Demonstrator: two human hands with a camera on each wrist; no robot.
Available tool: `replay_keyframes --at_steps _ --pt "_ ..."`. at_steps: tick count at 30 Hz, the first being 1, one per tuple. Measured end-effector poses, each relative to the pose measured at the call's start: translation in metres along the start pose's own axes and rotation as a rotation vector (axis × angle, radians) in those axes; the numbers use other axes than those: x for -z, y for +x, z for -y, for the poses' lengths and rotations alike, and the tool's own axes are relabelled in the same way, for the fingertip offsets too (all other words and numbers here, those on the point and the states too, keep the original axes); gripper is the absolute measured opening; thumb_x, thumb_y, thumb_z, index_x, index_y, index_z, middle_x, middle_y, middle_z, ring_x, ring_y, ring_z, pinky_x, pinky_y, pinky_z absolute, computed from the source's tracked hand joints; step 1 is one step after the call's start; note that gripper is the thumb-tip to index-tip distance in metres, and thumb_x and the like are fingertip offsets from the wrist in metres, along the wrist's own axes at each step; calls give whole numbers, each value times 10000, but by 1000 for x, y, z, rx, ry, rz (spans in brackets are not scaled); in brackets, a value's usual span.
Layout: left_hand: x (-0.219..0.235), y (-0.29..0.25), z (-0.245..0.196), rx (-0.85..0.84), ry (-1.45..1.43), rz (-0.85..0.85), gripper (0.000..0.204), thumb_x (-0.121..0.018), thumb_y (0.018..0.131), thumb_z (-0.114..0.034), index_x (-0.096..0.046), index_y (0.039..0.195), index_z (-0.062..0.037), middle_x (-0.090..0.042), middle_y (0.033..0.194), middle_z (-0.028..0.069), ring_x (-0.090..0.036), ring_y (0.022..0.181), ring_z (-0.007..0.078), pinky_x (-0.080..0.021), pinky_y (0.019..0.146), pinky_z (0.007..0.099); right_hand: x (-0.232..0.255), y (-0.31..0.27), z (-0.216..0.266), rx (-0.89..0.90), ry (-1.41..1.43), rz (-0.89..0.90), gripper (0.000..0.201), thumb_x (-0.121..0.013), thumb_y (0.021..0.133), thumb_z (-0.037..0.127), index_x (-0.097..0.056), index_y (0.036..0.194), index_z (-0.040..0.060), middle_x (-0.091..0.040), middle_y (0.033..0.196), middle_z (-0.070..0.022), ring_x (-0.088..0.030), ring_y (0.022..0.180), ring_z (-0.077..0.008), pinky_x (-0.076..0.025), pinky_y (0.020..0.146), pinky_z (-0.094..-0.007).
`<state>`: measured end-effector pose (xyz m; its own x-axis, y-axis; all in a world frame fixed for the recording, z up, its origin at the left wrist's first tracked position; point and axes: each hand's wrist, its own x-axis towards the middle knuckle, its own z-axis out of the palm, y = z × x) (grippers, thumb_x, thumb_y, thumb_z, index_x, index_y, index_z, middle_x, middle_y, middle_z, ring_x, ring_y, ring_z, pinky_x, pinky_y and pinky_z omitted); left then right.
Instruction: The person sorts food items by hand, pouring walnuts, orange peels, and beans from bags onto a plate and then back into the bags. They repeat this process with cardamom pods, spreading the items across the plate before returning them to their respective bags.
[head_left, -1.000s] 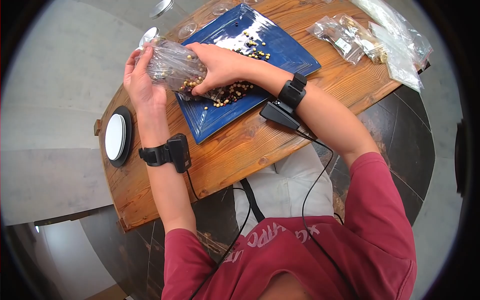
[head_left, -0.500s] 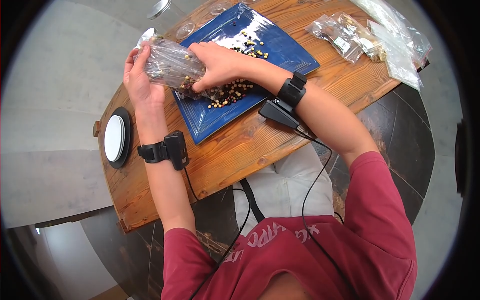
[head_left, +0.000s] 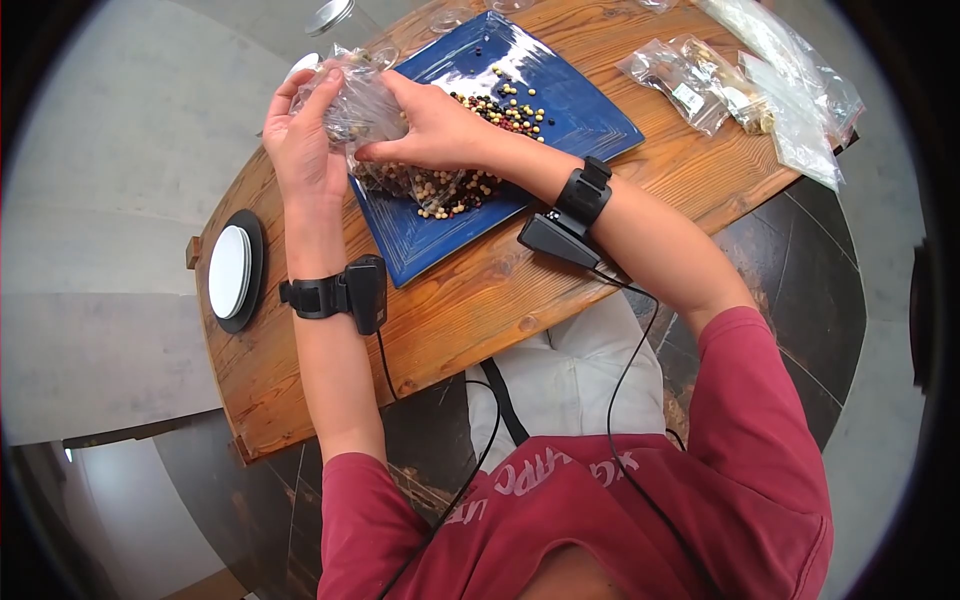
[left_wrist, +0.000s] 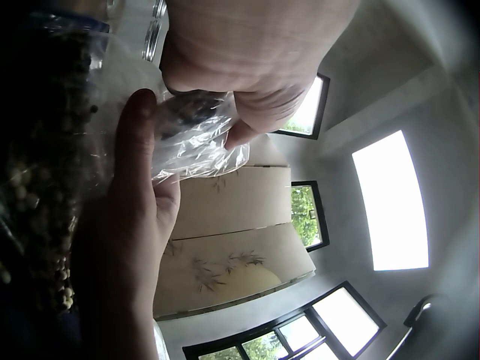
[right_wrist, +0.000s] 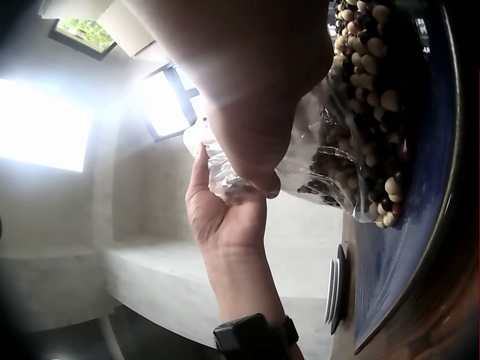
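Note:
A clear plastic bag [head_left: 362, 108] with some mixed beans inside is bunched between both hands, over the left side of a blue square plate [head_left: 405, 248]. My left hand [head_left: 305, 150] grips the bag's far left end, thumb on top. From the right, my right hand [head_left: 440, 125] pinches the bag near its lower part, thumb below and fingers above. In the right wrist view, the lower end of the bag [right_wrist: 322, 169] spreads right at the pile of black, cream and reddish beans [right_wrist: 367, 82] on the plate. Part of the bag is hidden behind the right hand.
Several bags of dry goods [head_left: 690, 85] lie on the wooden table [head_left: 520, 285] at the right. Clear jars [head_left: 335, 25] stand behind the plate. A white disc stack on a dark round base [head_left: 235, 275] sits near the left edge. Cables hang from both wrist cameras.
Both hands have shifted slightly, and the bag is more crumpled, with fewer beans showing in its upper part. More beans lie on the plate beneath the right hand.

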<state>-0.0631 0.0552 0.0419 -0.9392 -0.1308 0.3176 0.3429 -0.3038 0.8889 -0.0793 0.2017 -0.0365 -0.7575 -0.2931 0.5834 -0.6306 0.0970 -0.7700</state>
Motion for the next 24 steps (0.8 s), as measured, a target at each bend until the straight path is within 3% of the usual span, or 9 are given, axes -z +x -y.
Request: replay_keyframes --at_steps 8,12,14,15,17,20,23,24 --pt "5 -14 -8 -73 46 132 597 -808 868 -21 -497 1376 27 -616 1295 195 -633 1193 246 -561 990 366 0 -1 2 -12 35 -20 681 -846 775 384 -558 1220 -44 -711 1109 -271 -697 1058 -419 -550 918 -446" --pt "33 -18 -5 -51 115 216 686 -759 949 -157 -387 1493 35 -553 1400 190 -564 1288 277 -493 1076 444 -1 -1 1 0 45 -27 668 -839 780 370 -562 1223 -45 -713 1116 -266 -700 1062 -408 -548 924 -440" --pt "42 -23 -9 -18 136 243 662 -741 965 -161 -398 1494 39 -563 1398 186 -586 1260 277 -507 1064 438 1 -1 3 -38 1 -5 670 -844 813 336 -548 1301 -14 -708 1165 -214 -694 1097 -329 -535 956 -400" --pt "46 -26 -11 9 206 221 595 -751 959 -151 -461 1443 39 -600 1349 175 -613 1212 249 -531 1025 411 1 -1 4 -58 -20 5 675 -847 829 319 -542 1341 2 -706 1189 -188 -691 1114 -290 -528 973 -381" --pt "50 -31 -16 61 346 173 467 -769 947 -132 -589 1343 38 -674 1253 152 -666 1115 193 -579 947 355 2 -2 5 -75 -24 6 692 -849 826 324 -529 1344 -5 -706 1185 -192 -690 1117 -290 -528 971 -382" --pt "60 -31 -13 12 324 140 285 -775 941 -110 -698 1185 15 -737 1083 96 -700 980 158 -595 878 323 3 -2 7 -78 -28 13 739 -859 813 334 -502 1362 -9 -700 1189 -204 -688 1119 -297 -530 970 -385" --pt "65 -27 -8 -8 376 92 162 -735 969 -104 -708 1108 -24 -732 1090 74 -691 1007 169 -584 906 381 4 -3 10 15 -49 -40 797 -865 805 364 -472 1390 -8 -689 1199 -217 -690 1106 -308 -535 964 -391" --pt "64 -26 -6 -26 345 80 147 -752 955 -98 -711 1077 -27 -739 1058 72 -695 971 152 -587 874 351 3 -4 11 59 -58 -68 816 -866 804 377 -462 1400 -7 -685 1202 -221 -691 1100 -311 -537 961 -393"
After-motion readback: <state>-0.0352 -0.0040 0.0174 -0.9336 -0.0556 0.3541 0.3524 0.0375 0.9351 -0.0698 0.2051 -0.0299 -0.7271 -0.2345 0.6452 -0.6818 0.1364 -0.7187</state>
